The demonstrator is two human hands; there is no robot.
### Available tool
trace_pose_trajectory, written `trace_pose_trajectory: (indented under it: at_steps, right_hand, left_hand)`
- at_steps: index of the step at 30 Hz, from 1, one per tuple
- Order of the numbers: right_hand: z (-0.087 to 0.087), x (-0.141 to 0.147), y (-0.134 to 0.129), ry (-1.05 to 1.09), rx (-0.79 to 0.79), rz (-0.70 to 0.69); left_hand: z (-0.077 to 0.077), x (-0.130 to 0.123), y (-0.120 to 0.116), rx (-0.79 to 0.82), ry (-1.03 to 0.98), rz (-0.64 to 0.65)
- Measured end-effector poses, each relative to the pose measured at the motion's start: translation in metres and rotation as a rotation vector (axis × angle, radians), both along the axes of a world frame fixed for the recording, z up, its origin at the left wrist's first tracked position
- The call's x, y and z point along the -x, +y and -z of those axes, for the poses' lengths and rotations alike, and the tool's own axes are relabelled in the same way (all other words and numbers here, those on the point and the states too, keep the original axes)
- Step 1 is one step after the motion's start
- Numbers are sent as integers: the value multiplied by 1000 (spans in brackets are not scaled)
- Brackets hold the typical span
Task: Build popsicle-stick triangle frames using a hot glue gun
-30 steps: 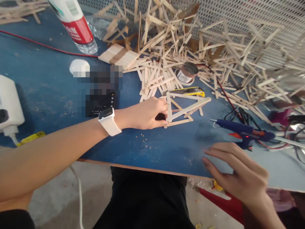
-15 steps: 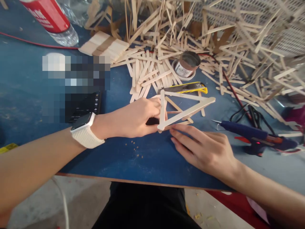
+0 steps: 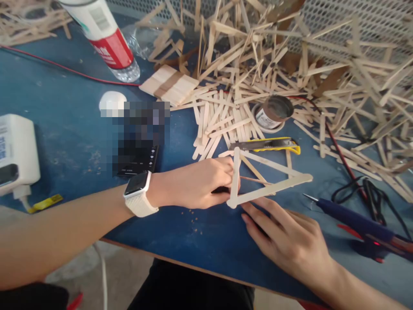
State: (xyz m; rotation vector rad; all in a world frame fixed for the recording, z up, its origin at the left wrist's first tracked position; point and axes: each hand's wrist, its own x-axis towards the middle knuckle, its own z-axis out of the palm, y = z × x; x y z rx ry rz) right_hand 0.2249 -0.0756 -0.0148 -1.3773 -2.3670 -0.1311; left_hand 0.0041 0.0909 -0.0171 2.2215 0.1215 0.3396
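Brown jar (image 3: pixel 269 117): dark inside, contents unclear | left fingers (image 3: pixel 219 199) pinch wooden frame (image 3: pixel 274 189) | right fingers (image 3: pixel 268 224): grip unclear

We see a pale, open triangular frame of flat wooden craft sticks (image 3: pixel 271 189) above the blue tabletop (image 3: pixel 209 243), near its front edge. Three sticks form the upper triangle, their rounded ends overlapping at the corners. We note one corner pointing right; the opposite side, at left, runs from front to back and appears the shortest. Through the opening we see further slender sticks at a lower level, partly hidden from us.
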Motion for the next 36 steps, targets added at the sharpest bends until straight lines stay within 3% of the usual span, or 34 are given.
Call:
trace_pose_trajectory:
  at_steps: [8, 15, 30, 36]
  right_hand:
    - [0, 0, -1, 8, 4, -10]
    - [2, -4, -4, 52, 44, -14]
    - [4, -11, -12, 190, 98, -24]
    - [-1, -11, -8, 129, 126, -44]
  left_hand:
    - [-2, 1, -1, 24, 37, -6]
    - [-1, 0, 0, -1, -60, -10]
    - [-6, -1, 1, -19, 8, -41]
    - [-7, -2, 2, -39, 16, -31]
